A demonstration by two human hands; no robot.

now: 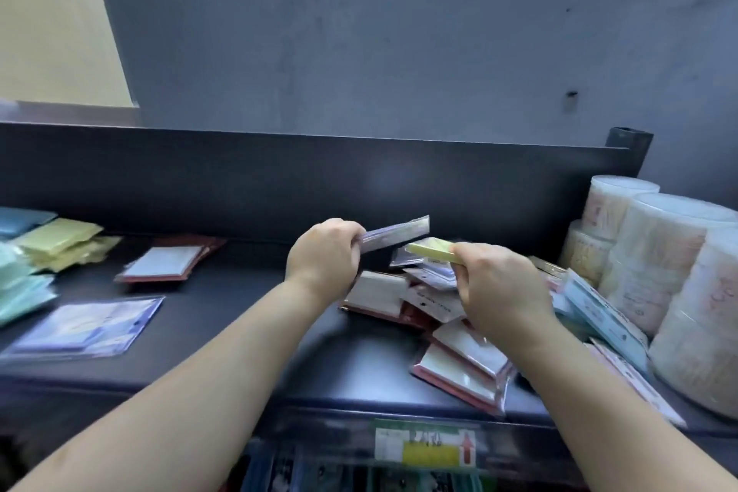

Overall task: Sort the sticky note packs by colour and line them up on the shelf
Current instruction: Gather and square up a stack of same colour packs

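In the middle of the frame the left hand (325, 252) grips a purple sticky note pack (395, 232) with curled fingers; the pack sticks out to the right of the fist. Just below it, the right hand (499, 288) pinches a yellow pack (429, 250), which points to the left. Both packs are above the mixed heap (439, 332) on the dark shelf (247, 332). At the left lie a purple pile (86, 326), a red pile (171, 264) and a yellow pile (60, 242).
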